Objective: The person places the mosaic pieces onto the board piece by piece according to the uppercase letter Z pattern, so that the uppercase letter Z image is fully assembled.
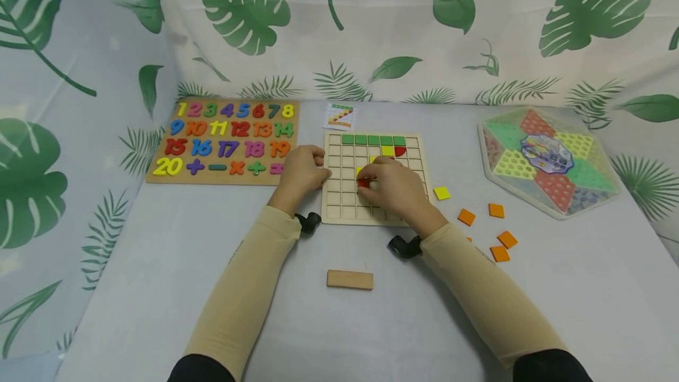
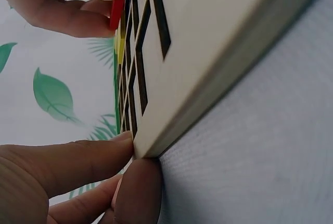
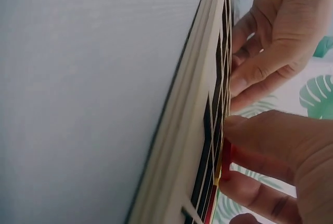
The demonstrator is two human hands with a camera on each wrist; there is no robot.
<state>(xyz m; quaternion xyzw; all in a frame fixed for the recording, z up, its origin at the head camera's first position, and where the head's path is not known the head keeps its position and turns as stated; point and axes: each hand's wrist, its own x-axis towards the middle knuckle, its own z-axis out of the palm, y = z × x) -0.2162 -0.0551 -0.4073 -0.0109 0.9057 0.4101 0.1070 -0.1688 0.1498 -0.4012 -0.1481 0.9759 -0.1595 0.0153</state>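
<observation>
Looks like matt wood in the pale square gridded board [image 1: 339, 208], glossy plastic in the clear hexagonal case [image 1: 522, 194].

Both arms [image 1: 245, 290] reach forward, angled inward — left grip [image 1: 300, 173] and right grip [image 1: 396, 188] both pinching.

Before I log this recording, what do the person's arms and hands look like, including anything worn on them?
The left sleeve and right sleeve are beige, with black fabric at their upper ends. A small black device sits at each wrist. The left hand and right hand wear no gloves.
</observation>
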